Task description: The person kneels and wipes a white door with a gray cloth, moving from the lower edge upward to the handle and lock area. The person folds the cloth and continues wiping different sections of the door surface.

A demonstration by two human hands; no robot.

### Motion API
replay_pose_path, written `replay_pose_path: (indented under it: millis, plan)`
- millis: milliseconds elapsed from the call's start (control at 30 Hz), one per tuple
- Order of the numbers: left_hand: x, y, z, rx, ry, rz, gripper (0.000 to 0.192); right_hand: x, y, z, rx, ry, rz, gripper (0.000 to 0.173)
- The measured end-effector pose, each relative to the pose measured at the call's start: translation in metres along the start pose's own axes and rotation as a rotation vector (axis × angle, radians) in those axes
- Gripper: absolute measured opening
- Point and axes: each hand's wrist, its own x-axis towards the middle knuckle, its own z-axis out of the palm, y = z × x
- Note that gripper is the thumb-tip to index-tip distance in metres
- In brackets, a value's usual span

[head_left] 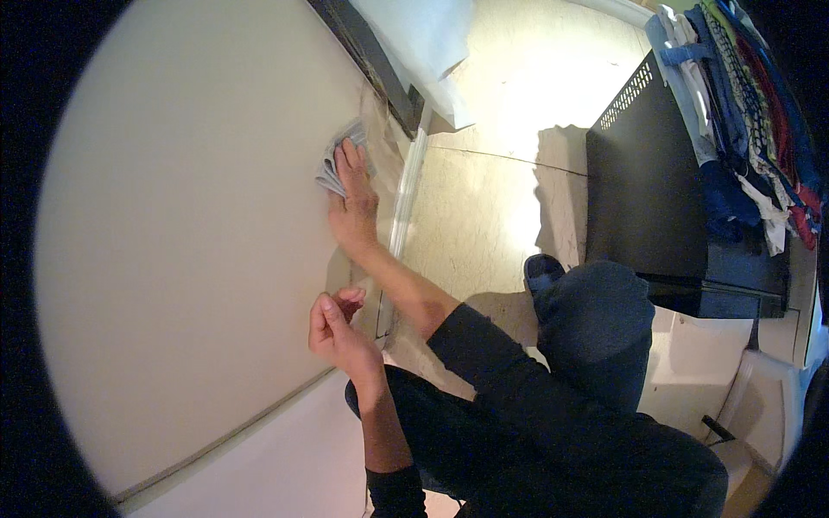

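Note:
My right hand (353,197) presses a folded grey cloth (329,169) flat against a large beige wall or panel (194,213), near its edge by the white baseboard trim (407,194). The fingers lie over the cloth and hide part of it. Nearer to me, my left hand (337,327) is raised in front of the same surface, its fingers loosely curled in, with no object visible in it. Both forearms show bare below dark sleeves.
A dark frame (382,71) and pale blue hanging fabric (421,45) are beyond the cloth. To the right, a black bin or cabinet (647,175) bears a row of clothes (732,103). My bent knees and a dark shoe (544,272) are over the light floor (469,220).

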Motion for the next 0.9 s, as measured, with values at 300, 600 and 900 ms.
replay_pose_path:
  millis: [300,600,900]
  plan:
    - [-0.010,0.002,-0.015,-0.004,0.007,0.026,0.032,0.021,0.006,0.014,0.183,-0.096,0.380,0.066]
    - [-0.013,0.011,-0.020,0.103,-0.037,0.074,0.031,0.005,-0.001,0.019,0.269,-0.035,0.517,0.068]
    - [-0.011,0.011,-0.011,0.071,-0.028,0.029,0.029,-0.023,-0.014,0.014,0.090,-0.088,0.245,0.064]
